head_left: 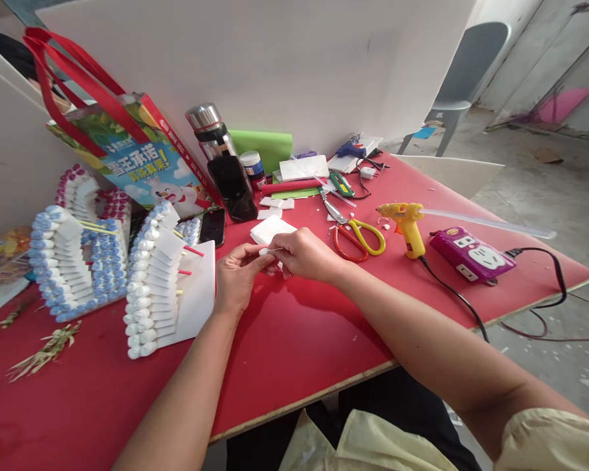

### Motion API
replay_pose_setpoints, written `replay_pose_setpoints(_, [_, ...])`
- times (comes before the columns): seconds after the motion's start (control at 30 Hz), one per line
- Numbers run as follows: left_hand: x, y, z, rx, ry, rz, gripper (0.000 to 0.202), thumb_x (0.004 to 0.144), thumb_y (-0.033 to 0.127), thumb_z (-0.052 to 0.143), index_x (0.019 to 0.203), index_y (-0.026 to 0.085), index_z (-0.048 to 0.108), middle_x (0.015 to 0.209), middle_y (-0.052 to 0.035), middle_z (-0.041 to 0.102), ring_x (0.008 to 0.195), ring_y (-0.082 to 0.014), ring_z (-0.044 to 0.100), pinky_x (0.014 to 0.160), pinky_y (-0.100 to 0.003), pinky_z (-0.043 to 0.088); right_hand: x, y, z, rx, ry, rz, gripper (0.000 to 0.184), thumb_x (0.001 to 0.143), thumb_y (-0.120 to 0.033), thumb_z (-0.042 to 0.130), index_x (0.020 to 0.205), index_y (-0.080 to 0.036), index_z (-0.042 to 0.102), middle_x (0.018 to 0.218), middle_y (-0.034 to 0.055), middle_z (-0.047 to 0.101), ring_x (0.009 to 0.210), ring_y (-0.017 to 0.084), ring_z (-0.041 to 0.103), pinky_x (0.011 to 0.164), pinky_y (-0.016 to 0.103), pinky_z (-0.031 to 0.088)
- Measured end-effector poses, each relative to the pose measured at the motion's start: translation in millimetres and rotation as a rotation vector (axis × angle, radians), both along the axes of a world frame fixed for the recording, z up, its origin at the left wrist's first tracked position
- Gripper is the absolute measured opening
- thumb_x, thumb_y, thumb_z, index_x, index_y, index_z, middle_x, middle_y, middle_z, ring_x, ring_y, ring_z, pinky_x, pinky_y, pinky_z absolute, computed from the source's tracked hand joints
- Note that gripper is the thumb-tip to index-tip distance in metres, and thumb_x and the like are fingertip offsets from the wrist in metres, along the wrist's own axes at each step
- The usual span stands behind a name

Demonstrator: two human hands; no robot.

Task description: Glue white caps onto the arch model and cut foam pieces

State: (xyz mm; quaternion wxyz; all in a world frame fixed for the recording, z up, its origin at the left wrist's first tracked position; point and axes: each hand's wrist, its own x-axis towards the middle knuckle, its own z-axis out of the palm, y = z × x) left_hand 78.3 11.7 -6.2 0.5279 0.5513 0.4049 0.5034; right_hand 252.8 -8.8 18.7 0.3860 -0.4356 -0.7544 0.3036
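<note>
Close together over the red table (294, 340), both hands work on one small white piece (264, 251) with a thin pale part reaching toward the right. My left hand (238, 275) pinches it between thumb and fingertips. My right hand (307, 255) is closed with its fingertips at the thin end; its fingers hide part of it. Just behind them lies a stack of white sheets (271, 229). Left of my hands stands a model of white rolled tips and flat cards (150, 281) on a white board (201, 294), with a blue-and-white model (61, 268) beyond it.
To the right are scissors (358, 237) with red and yellow handles, a yellow glue gun (407, 226) with a long glue stick, and a purple power strip (472, 254) with cords. A thermos (209, 127), phone (232, 186) and shopping bag (142, 157) stand at the back.
</note>
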Motion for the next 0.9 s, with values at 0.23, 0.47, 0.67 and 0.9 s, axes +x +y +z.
replay_pose_setpoints(0.23, [2.7, 0.5, -2.0, -0.042, -0.024, -0.024, 0.033, 0.071, 0.032, 0.084, 0.098, 0.014, 0.077, 0.08, -0.0061, 0.075, 0.07, -0.0167, 0.07, 0.077, -0.033, 0.058, -3.2, 3.6, -2.2, -0.139, 0.037, -0.113, 0.019, 0.092, -0.021, 0.056, 0.073, -0.016, 0.059, 0.053, -0.0005, 0.062, 0.051, 0.012, 0.06, 0.057, 0.023, 0.046])
replay_pose_setpoints(0.47, [-1.3, 4.9, 1.2, -0.124, -0.088, -0.09, 0.029, 0.075, 0.031, 0.08, 0.098, 0.014, 0.076, 0.069, -0.0037, 0.071, 0.063, -0.0124, 0.064, 0.065, -0.024, 0.053, 7.5, 16.6, -0.9, -0.755, 0.602, -0.09, 0.044, 0.098, -0.057, 0.044, 0.082, -0.016, 0.051, 0.066, 0.01, 0.071, 0.047, 0.02, 0.067, 0.041, 0.03, 0.054])
replay_pose_setpoints(0.67, [-2.4, 4.7, 0.6, -0.042, 0.017, -0.101, 0.028, 0.079, 0.033, 0.077, 0.102, 0.016, 0.075, 0.065, -0.0007, 0.064, 0.059, -0.0107, 0.056, 0.06, -0.023, 0.046, 8.3, 19.5, -4.6, -0.953, 0.689, 0.024, 0.034, 0.102, -0.043, 0.04, 0.086, -0.015, 0.049, 0.071, 0.0152, 0.073, 0.046, 0.017, 0.065, 0.042, 0.028, 0.055])
replay_pose_setpoints(0.9, [-1.2, 1.8, 1.6, 0.114, 0.16, -0.15, 0.027, 0.084, 0.035, 0.072, 0.106, 0.019, 0.076, 0.082, -0.0022, 0.066, 0.063, -0.0104, 0.052, 0.059, -0.024, 0.043, 10.2, 18.2, 0.3, -1.018, 0.773, 0.137, 0.029, 0.103, -0.031, 0.041, 0.091, -0.01, 0.057, 0.074, 0.0113, 0.071, 0.047, 0.012, 0.059, 0.04, 0.023, 0.053])
